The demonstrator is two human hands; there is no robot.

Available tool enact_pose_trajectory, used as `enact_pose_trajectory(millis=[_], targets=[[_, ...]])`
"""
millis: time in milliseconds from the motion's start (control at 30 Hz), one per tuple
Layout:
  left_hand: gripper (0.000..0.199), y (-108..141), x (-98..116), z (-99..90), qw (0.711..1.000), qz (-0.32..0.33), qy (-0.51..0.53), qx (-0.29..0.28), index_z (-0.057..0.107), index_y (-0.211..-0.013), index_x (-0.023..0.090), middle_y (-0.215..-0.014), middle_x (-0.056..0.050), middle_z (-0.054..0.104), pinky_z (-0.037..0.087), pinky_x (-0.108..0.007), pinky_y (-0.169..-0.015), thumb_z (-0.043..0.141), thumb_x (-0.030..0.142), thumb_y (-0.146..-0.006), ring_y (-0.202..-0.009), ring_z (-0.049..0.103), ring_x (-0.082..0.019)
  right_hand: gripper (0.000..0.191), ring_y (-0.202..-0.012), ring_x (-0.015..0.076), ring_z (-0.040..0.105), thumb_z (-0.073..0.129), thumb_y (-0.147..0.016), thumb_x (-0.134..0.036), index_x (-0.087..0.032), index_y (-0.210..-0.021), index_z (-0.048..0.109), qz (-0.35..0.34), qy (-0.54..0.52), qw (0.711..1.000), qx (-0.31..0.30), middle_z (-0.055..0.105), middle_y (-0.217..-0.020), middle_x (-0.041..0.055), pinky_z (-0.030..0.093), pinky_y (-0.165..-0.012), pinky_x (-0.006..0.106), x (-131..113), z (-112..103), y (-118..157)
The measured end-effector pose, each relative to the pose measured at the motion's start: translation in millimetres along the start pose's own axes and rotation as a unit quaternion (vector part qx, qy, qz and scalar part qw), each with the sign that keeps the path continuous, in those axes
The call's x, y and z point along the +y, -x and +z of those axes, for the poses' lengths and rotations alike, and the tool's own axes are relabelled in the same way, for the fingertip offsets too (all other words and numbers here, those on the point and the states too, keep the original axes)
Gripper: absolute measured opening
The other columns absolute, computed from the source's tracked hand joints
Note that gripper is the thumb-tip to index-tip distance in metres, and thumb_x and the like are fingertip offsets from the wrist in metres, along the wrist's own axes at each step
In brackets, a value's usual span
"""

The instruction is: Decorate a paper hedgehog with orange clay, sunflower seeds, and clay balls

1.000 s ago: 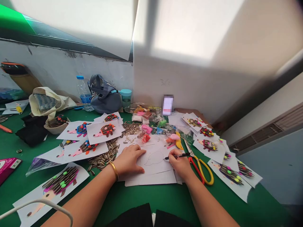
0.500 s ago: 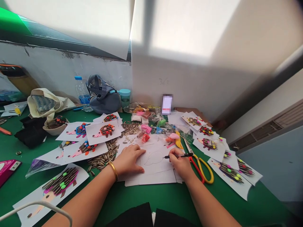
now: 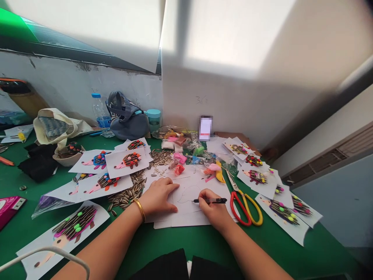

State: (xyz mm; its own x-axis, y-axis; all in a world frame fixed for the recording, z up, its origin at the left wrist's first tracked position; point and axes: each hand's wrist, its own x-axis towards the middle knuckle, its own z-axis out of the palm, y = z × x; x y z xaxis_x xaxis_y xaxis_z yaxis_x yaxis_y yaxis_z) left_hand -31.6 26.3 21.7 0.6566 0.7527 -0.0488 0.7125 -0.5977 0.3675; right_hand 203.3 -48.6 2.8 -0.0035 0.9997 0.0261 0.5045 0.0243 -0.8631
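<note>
My right hand [image 3: 212, 207] is closed around a black pen [image 3: 217, 200], its tip on a sheet of white paper [image 3: 186, 216]. A thin rounded outline is drawn on that sheet, partly hidden by the hand. My left hand [image 3: 161, 197] lies flat on the paper's left side, fingers spread, with a gold bangle at the wrist. Just right of my right hand lies a pair of scissors [image 3: 241, 200] with one red and one yellow handle loop. Sunflower seeds [image 3: 128, 196] are heaped to the left of my left hand.
Hedgehog pictures with seed spines lie at left [image 3: 74, 229] and right [image 3: 281, 212]. Bags of coloured clay [image 3: 179, 158] sit behind the paper. Farther back stand a phone [image 3: 205, 128], a blue-grey bag [image 3: 129, 122] and a water bottle [image 3: 101, 116]. A white cable [image 3: 55, 251] crosses the lower left.
My right hand has moved a little left and toward me with the pen, which now touches lower on the outline. My left hand stays in place.
</note>
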Motion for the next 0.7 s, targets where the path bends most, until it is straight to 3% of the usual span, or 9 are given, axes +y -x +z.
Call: enact_pose_trajectory(millis=[700], targets=[[0.081,-0.1,0.9,-1.5,1.0,-0.007,-0.001,-0.005,0.055,-0.131,0.029,-0.115,-0.007,0.057,0.039,-0.039,-0.093,0.078,0.057,-0.058,-0.11,0.052,-0.03,0.008,-0.067,0.0157,0.053,0.049,-0.078,-0.023,-0.021,-0.072,0.054,0.008,0.016,1.0,-0.004,0.058,-0.069,-0.0015,0.038,-0.06,0.026,-3.4,0.6,-1.1]])
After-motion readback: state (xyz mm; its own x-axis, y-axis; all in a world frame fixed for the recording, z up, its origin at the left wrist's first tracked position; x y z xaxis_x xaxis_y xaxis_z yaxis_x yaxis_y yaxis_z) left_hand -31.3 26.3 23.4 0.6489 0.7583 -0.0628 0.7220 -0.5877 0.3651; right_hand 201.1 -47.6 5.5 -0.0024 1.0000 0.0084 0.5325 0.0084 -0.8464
